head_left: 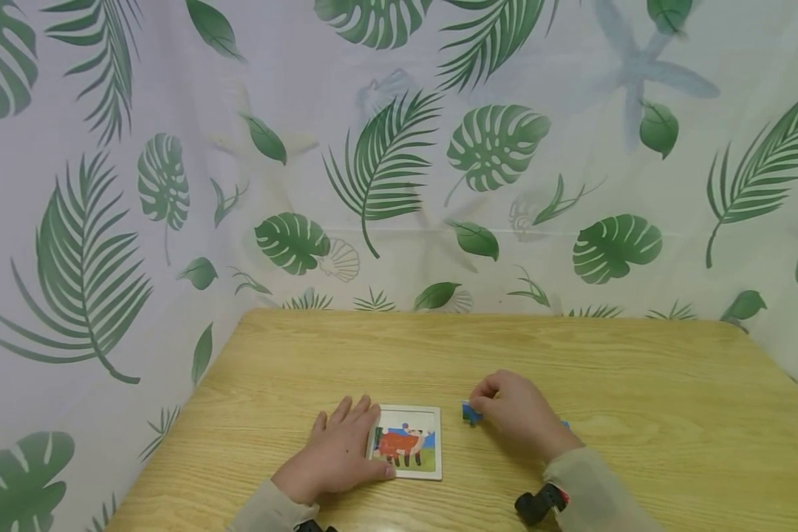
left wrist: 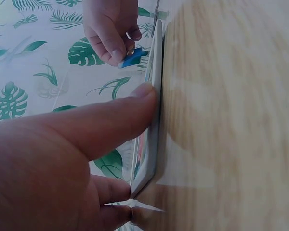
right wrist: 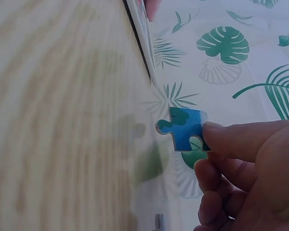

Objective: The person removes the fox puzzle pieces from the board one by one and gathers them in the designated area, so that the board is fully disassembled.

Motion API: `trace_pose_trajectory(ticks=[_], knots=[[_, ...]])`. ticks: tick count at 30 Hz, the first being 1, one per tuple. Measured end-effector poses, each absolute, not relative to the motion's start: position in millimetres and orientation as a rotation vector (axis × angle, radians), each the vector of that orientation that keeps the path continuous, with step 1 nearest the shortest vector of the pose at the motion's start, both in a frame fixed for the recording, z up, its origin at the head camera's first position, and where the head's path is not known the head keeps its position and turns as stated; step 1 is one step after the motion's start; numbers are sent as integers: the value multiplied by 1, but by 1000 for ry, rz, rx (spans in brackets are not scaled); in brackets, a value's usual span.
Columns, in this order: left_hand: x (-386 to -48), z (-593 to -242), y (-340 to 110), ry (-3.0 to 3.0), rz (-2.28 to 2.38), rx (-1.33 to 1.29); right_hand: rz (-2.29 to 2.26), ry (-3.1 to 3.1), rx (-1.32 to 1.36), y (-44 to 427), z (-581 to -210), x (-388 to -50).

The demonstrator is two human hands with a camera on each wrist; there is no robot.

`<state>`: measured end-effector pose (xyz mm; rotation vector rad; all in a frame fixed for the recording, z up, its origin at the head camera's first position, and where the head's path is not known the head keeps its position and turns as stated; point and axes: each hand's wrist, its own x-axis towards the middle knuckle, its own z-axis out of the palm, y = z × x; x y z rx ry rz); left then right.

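Blue piece (right wrist: 184, 129) pinched in right hand (head_left: 517, 414), left hand (head_left: 340, 452) spread wide touching frame (head_left: 438, 447), animal picture (head_left: 400, 445) inside, wooden table (head_left: 505, 347) beneath

Smooth, softly glossy wood-grained tabletop (head_left: 638, 391), matt cloth-like backdrop (head_left: 412, 273), smooth card-like puzzle piece (right wrist: 185, 128).

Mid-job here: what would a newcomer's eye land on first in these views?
Probably the blue puzzle piece pinched by the right hand, apart from and to the right of the white-framed puzzle. Next, that puzzle's red animal, on the wooden table with the left hand at its left side. Behind, a white backdrop printed with green leaves fills the head view's upper part.
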<state>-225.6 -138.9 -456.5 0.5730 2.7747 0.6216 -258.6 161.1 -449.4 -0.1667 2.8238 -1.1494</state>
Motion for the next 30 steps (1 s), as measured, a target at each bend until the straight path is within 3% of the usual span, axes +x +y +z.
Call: trace_pose_trajectory(ticks=[30], knots=[[-228, -463, -140, 2779, 619, 587, -1065, 2813, -270, 188, -465, -267]])
